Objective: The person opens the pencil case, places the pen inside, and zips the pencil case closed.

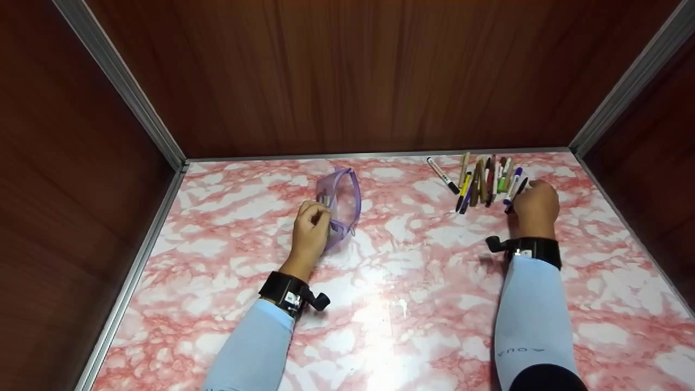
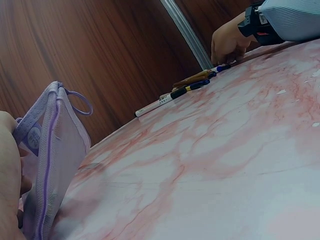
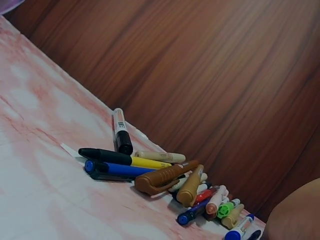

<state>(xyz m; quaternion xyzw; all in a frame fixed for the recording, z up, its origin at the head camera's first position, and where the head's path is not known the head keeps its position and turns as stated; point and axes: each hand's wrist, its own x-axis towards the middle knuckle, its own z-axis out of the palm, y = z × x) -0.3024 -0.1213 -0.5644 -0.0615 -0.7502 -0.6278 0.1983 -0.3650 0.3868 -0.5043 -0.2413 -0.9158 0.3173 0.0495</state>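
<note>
A purple see-through mesh zip pouch (image 1: 355,198) stands on its side with its mouth spread toward the right. My left hand (image 1: 311,231) grips its left side, fingers and thumb bent on the mesh; something dark shows through it. In the left wrist view the zipper and a purple loop (image 2: 82,104) face the camera. My right hand (image 1: 537,205) is down at the right end of a bunch of pens and markers (image 1: 476,182), against a dark pen (image 1: 522,186). Its fingertips are hidden, so whether it pinches that pen I cannot tell.
A white marker with a black cap (image 1: 442,175) lies slightly left of the bunch. Brown wood-look panels (image 1: 347,76) close off the back and sides of the pink-and-white marbled table (image 1: 412,304). Metal strips (image 1: 117,81) run along the panel corners.
</note>
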